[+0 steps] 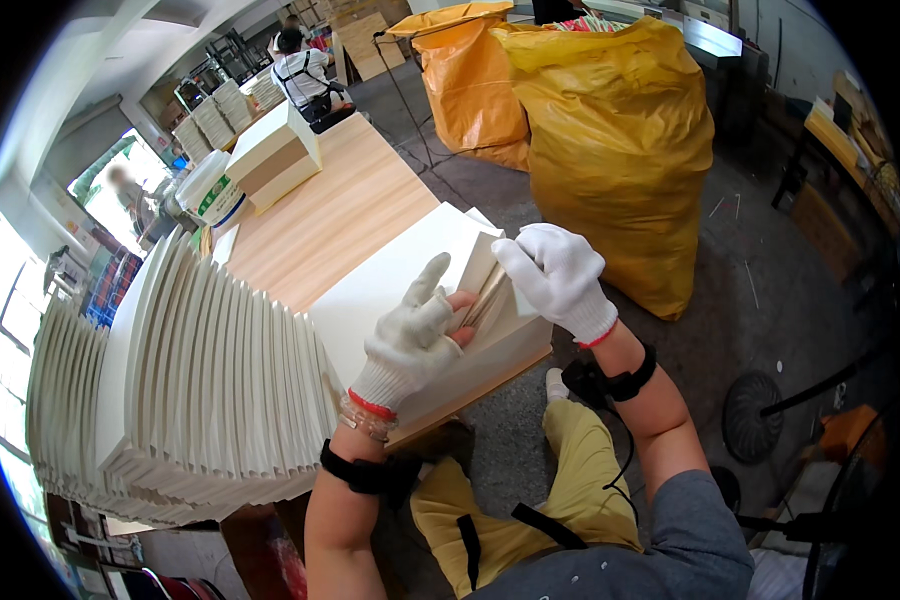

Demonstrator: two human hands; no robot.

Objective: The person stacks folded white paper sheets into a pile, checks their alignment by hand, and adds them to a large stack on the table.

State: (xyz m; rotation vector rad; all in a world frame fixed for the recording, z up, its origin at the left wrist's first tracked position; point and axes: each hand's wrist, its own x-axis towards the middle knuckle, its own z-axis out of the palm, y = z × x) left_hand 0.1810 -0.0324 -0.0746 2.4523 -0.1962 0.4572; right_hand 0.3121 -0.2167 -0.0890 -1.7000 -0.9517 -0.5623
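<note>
Both hands wear white knitted gloves with red cuffs. In front of me lies a thick stack of large white sheets (pixel 365 295) at the table's near end. A small bundle of folded white paper (pixel 483 282), with several layered edges showing, stands tilted over its right part. My left hand (pixel 415 330) grips the bundle's left side; its index finger points up, and two bare fingertips show through the glove against the layers. My right hand (pixel 552 275) is closed at the bundle's upper right corner, its fingertips partly hidden behind the knuckles.
Tall rows of folded white paper (pixel 215 370) fan out along my left. A wooden-topped table (pixel 340 210) runs ahead, bearing a white block of sheets (pixel 275 155) and a white bucket (pixel 210 190). Large yellow sacks (pixel 620 160) stand to the right. People are farther back.
</note>
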